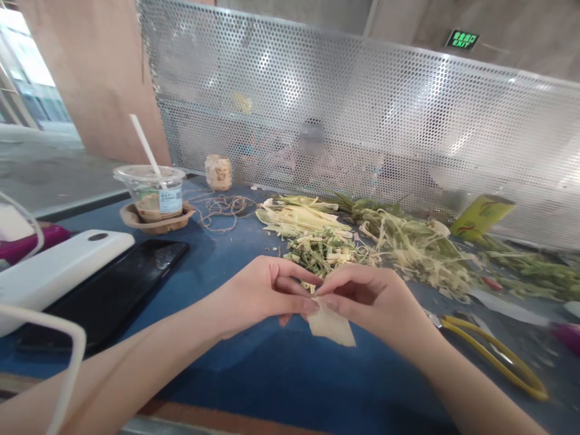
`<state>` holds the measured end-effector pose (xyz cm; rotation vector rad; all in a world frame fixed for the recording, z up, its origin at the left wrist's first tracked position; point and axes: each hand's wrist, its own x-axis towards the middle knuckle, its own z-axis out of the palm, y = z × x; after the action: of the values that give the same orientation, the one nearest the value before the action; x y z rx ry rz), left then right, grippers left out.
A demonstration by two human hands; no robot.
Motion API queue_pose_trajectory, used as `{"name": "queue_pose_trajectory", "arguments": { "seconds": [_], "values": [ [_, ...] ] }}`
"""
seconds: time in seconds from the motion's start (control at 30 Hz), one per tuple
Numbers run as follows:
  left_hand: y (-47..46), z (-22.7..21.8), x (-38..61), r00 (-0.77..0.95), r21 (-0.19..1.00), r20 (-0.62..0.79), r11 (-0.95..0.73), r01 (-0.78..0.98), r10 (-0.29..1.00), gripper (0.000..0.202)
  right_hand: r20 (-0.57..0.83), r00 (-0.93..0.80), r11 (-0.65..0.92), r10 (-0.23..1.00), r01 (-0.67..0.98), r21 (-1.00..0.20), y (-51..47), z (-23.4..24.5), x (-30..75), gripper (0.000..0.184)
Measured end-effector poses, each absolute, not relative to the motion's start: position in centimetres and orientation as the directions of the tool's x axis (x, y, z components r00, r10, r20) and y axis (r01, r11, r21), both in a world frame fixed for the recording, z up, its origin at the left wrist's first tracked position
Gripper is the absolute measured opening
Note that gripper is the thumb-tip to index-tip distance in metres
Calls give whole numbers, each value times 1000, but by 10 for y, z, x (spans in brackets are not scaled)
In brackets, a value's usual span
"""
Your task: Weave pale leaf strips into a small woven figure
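Both my hands meet over the blue table top. My left hand and my right hand pinch the top edge of a pale, cream-coloured strip of leaf, thumbs and forefingers closed on it. The strip hangs down below the fingertips, just above the table. Just beyond the hands lies a heap of green and pale yellow leaf strips.
Yellow-handled scissors lie right of my right hand. More leaves spread to the right. At the left are a black phone, a white power bank, a plastic cup with a straw, twine. A perforated metal screen closes the back.
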<state>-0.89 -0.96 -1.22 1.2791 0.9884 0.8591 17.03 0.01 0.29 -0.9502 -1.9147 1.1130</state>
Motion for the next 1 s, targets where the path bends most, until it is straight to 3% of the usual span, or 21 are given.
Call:
{"name": "queue_pose_trajectory", "arguments": {
  "seconds": [0.17, 0.43, 0.63, 0.77, 0.9, 1.0],
  "values": [
    [-12, -8, -8, 340, 996, -91, 85, 35, 936, 36, 227, -454, 380, 862, 281, -881, 1, 4, 171, 5],
    [-12, -6, -8, 353, 999, -29, 15, 42, 935, 32, 228, -454, 345, 861, 192, -919, 1, -1, 173, 6],
    [-10, -8, -10, 440, 990, -120, 138, -9, 890, 40, 196, -514, 353, 835, 228, -908, -1, 5, 174, 10],
    [-8, -9, -11, 458, 990, -129, 144, 2, 879, 43, 127, -504, 262, 854, 207, -943, -2, 9, 173, 8],
    [-7, -8, -12, 425, 991, -132, 120, 54, 896, 42, 114, -494, 232, 862, 183, -955, 0, 9, 173, 33],
    [-8, -5, -11, 386, 992, -125, 104, 74, 914, 42, 111, -473, 258, 874, 258, -931, -1, 9, 172, 22]
  ]
}}
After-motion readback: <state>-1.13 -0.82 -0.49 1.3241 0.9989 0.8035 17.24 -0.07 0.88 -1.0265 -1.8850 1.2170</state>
